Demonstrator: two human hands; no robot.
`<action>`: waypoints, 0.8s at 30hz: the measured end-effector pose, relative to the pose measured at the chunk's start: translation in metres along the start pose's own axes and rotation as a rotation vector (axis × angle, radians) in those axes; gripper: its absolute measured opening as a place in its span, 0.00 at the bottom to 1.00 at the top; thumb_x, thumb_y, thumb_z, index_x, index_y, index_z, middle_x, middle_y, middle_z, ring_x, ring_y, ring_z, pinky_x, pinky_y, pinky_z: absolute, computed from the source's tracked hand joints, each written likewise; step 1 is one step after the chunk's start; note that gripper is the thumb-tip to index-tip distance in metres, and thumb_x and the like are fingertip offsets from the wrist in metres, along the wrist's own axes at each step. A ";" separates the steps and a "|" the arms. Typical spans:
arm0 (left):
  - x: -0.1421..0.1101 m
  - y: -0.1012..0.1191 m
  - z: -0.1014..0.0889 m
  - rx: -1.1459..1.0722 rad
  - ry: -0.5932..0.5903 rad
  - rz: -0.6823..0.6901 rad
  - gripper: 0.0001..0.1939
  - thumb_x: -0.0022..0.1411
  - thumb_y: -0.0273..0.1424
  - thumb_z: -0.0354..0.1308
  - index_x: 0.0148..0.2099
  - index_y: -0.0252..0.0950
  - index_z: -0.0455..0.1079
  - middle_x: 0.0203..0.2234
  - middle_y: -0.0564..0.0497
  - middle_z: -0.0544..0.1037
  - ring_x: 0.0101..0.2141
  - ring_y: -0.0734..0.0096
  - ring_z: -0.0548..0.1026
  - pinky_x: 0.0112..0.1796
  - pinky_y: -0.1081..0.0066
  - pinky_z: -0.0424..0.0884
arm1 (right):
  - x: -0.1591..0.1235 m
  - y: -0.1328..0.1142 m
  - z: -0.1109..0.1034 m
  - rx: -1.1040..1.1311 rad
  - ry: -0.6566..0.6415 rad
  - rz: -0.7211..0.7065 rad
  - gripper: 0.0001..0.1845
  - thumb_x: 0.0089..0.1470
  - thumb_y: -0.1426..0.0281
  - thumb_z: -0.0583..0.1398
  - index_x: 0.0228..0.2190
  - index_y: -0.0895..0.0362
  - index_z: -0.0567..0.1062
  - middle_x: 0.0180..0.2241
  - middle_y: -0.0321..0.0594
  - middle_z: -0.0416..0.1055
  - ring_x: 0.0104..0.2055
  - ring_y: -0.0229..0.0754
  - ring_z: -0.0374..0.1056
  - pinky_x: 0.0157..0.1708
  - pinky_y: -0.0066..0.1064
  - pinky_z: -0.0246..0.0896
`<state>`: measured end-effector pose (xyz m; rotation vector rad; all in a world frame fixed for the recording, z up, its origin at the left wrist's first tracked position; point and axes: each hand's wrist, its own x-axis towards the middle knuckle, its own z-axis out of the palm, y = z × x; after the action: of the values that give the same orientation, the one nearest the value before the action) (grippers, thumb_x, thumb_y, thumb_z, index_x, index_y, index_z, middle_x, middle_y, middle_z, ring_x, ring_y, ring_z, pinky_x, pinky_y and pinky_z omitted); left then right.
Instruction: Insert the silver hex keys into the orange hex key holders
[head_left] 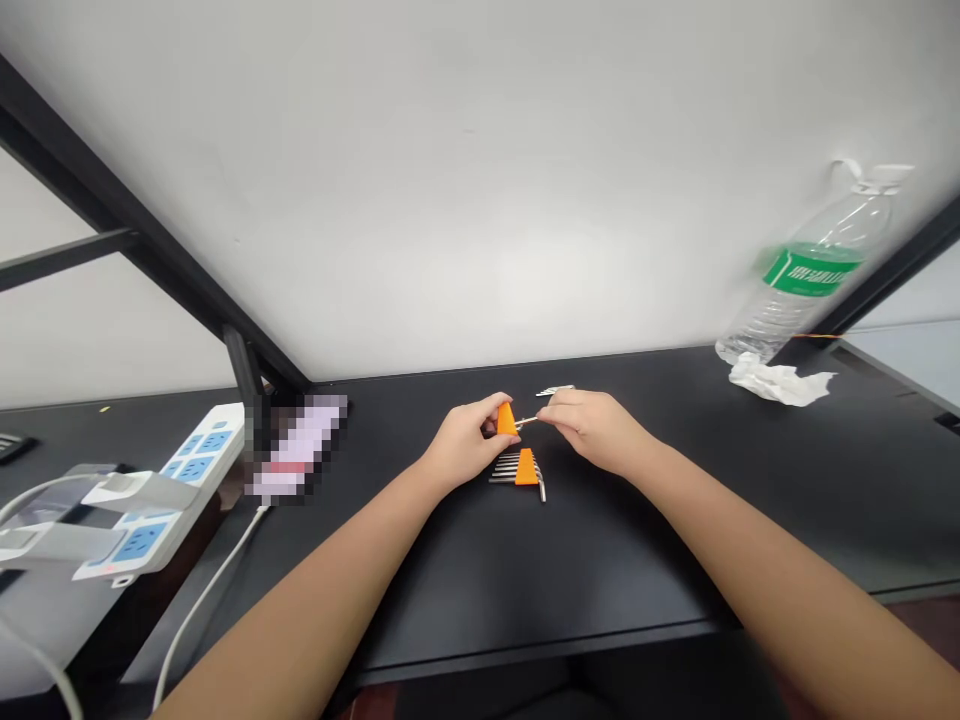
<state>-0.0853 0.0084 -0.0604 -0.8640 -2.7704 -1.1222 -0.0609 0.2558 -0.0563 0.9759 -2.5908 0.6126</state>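
My left hand [469,440] grips an orange hex key holder [507,419] between thumb and fingers, a little above the black table. From the right, my right hand [589,425] pinches a thin metal hex key [529,420], whose far end meets the holder's right side; how deep it sits I cannot tell. Just below my hands lies a second orange holder [527,467] with several silver hex keys through it, their short bent ends to the right. Several loose hex keys [556,390] lie behind my right hand, partly hidden by it.
A white power strip [217,430] with plugged-in chargers and cables is at the left, beside a blurred-out phone [300,445] on a cable. A clear plastic bottle [814,265] and a crumpled tissue [780,380] stand at the back right. A black metal frame [180,280] rises on the left.
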 end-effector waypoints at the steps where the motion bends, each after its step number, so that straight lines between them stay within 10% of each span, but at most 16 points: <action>1: 0.000 0.000 0.000 0.005 -0.002 0.004 0.20 0.59 0.38 0.64 0.53 0.43 0.70 0.31 0.57 0.77 0.31 0.72 0.74 0.38 0.71 0.71 | 0.000 -0.001 0.000 -0.025 0.006 -0.018 0.18 0.66 0.77 0.51 0.41 0.54 0.80 0.42 0.44 0.76 0.44 0.43 0.72 0.41 0.33 0.66; 15: -0.002 0.019 -0.006 0.004 -0.083 0.076 0.08 0.62 0.33 0.59 0.45 0.42 0.70 0.31 0.58 0.77 0.32 0.73 0.73 0.37 0.73 0.68 | 0.011 -0.022 0.016 0.096 -0.061 -0.126 0.15 0.64 0.80 0.51 0.45 0.57 0.74 0.45 0.48 0.73 0.48 0.46 0.67 0.47 0.38 0.67; 24: -0.004 0.015 -0.002 -0.195 -0.061 0.004 0.17 0.59 0.36 0.63 0.51 0.41 0.71 0.34 0.57 0.79 0.36 0.71 0.77 0.44 0.71 0.74 | 0.012 -0.002 0.013 0.505 -0.108 0.225 0.09 0.66 0.67 0.56 0.38 0.54 0.76 0.36 0.36 0.76 0.37 0.39 0.70 0.39 0.32 0.66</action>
<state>-0.0752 0.0140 -0.0500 -0.9347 -2.7393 -1.4070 -0.0697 0.2419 -0.0620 0.8730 -2.7200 1.3556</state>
